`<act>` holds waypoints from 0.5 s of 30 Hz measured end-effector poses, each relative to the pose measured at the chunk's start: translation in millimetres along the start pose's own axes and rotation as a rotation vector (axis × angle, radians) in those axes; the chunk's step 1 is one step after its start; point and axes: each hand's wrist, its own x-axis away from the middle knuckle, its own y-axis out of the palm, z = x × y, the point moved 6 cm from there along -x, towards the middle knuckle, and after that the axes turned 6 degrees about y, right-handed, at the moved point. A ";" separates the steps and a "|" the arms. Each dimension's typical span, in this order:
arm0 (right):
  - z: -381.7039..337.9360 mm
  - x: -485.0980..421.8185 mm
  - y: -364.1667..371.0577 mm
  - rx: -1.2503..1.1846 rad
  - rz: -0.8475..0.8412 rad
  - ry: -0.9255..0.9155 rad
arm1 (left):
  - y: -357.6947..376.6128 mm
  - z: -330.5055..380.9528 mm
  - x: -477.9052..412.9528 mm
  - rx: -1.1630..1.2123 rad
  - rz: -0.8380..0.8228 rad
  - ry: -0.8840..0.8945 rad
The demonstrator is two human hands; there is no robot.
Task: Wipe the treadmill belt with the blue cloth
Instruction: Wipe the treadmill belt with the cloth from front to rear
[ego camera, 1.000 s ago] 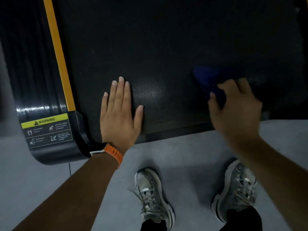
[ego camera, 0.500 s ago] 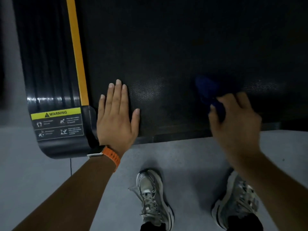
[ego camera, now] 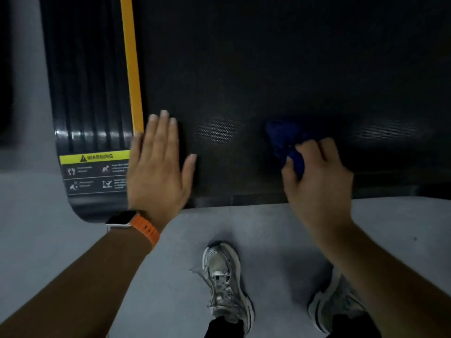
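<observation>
Head view: both hands on the dark treadmill belt (ego camera: 268, 69), one with the blue cloth (ego camera: 280, 137).

The room is dim. The perforated black belt ends at a pale grey floor (ego camera: 48, 240), where two silver sneakers (ego camera: 224, 281) stand. A yellow stripe (ego camera: 131, 64) borders the ribbed side rail (ego camera: 85, 81), which carries a warning label (ego camera: 95, 172). The left hand (ego camera: 158, 172) lies flat, fingers straight and thumb spread, pressing the belt beside the stripe; its wrist wears a watch with an orange strap (ego camera: 144, 228). The right hand (ego camera: 317, 181) is curled around the bunched cloth, gripping it against the belt near its end edge, well apart from the left hand.
</observation>
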 end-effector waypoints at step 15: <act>-62.8 8.0 25.2 0.007 -0.008 -0.046 | -3.0 -79.6 24.1 0.135 0.061 0.099</act>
